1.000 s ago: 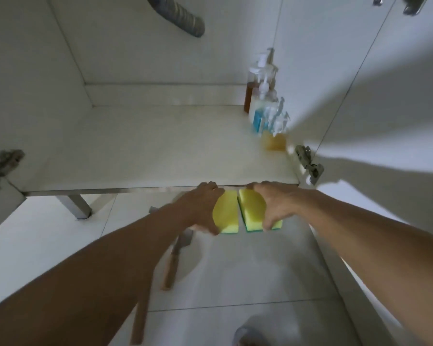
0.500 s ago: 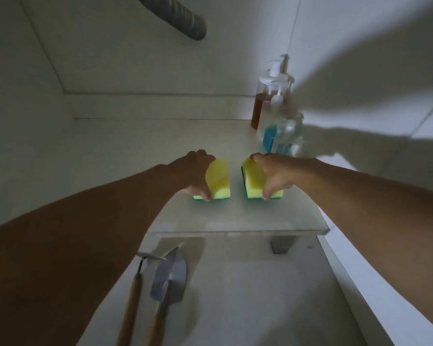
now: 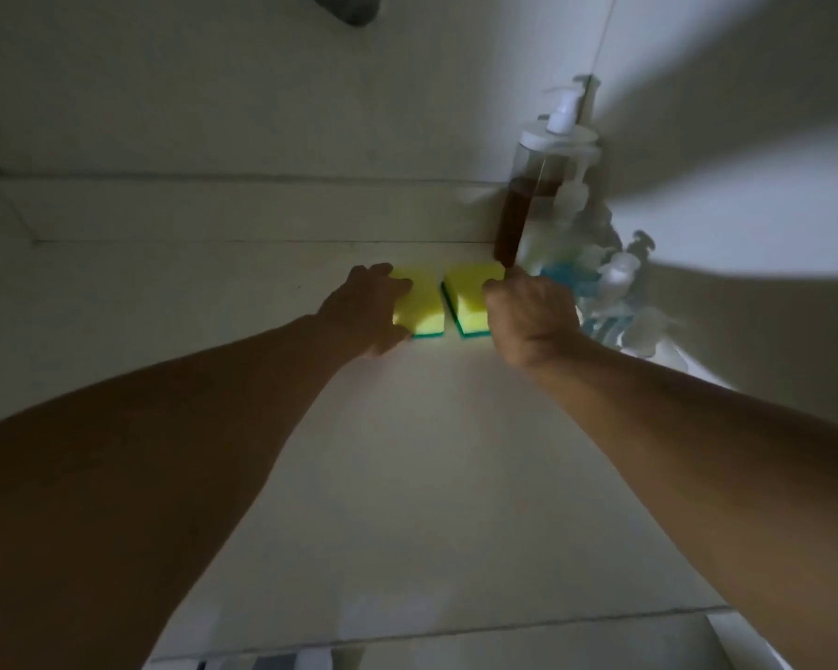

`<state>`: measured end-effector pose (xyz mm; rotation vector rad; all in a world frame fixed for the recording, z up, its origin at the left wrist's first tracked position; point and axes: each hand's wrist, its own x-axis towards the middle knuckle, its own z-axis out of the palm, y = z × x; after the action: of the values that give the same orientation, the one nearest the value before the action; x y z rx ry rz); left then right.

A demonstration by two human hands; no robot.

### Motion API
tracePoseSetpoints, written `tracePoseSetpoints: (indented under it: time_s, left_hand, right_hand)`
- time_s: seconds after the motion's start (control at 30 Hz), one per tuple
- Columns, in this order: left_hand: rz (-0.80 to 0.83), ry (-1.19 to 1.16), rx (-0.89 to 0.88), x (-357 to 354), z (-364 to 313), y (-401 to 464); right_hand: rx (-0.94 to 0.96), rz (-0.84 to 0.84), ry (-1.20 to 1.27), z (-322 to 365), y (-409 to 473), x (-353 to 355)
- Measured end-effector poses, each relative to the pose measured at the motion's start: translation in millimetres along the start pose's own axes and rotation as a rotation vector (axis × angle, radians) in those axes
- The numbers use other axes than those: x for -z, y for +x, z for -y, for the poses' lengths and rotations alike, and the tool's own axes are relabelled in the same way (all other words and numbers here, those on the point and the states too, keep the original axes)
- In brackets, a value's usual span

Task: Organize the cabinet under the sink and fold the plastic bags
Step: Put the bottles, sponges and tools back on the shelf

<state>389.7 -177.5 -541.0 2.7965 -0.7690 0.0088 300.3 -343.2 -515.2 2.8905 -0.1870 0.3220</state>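
Forearms reach in over the cabinet floor [image 3: 407, 476], left hand [image 3: 366, 314] gripping the left sponge [image 3: 419, 302] and right hand [image 3: 533, 316] clamped on the right sponge [image 3: 472, 295], both flat, side by side, narrow gap between, near the back wall. Pump bottles [image 3: 538, 200] crowd the right rear corner. Sponge-placing step looks nearly done; next calls for letting go without nudging the bottles, then the bags, none in view.

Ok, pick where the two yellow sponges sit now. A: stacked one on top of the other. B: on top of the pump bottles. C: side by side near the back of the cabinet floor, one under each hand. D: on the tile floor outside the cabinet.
C: the left hand grips the left sponge and the right hand grips the right sponge, flat beside each other with a narrow gap, left of the pump bottles.
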Motion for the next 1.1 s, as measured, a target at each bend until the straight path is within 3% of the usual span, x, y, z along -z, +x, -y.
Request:
tracePoseSetpoints:
  time_s: [0.03,0.1,0.2,0.33,0.5,0.77,0.97,1.1]
  left_hand:
    - [-0.073,-0.033,-0.003,-4,1,2]
    - [-0.199,-0.125,0.006,-12,3,6]
    - [-0.258,-0.176,0.02,-16,1,15]
    - [-0.193,-0.129,0.033,-17,-6,30]
    - [0.018,-0.124,0.084,-22,-10,52]
    - [0.24,-0.073,0.157,-8,-10,72]
    - [0.128,0.022,0.163,-7,-13,51]
    - [0.137,0.075,0.099,3,-10,25]
  right_hand:
    - [0.006,-0.099,-0.001,3,2,-6]
    - [0.016,-0.137,0.007,8,10,-19]
    - [-0.002,-0.163,0.095,9,23,-34]
    - [-0.048,-0.025,0.078,12,40,-42]
    - [-0.084,0.098,0.279,11,56,-51]
    - [-0.056,0.3,0.321,1,68,-54]
    - [-0.059,0.207,0.369,0,51,-46]
    - [-0.025,0.152,0.365,2,34,-32]
